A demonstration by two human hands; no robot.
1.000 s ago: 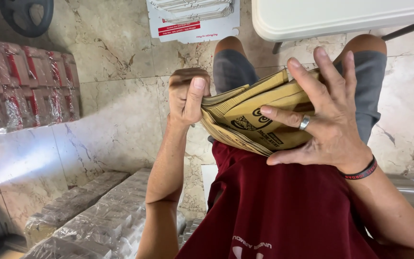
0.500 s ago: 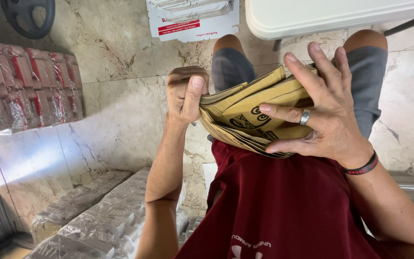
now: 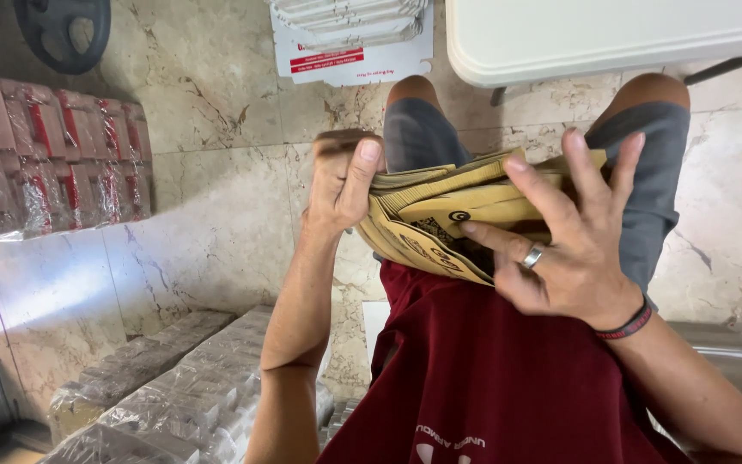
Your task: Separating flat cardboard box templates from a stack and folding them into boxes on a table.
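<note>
Your left hand pinches one end of the stack of paper bags above your lap; your right hand lies over the other end, fingers spread, seemingly riffling them.

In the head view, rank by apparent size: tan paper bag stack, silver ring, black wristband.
1. Tan paper bag stack, largest.
2. Black wristband.
3. Silver ring, smallest.
All three sit similarly close to the camera.
</note>
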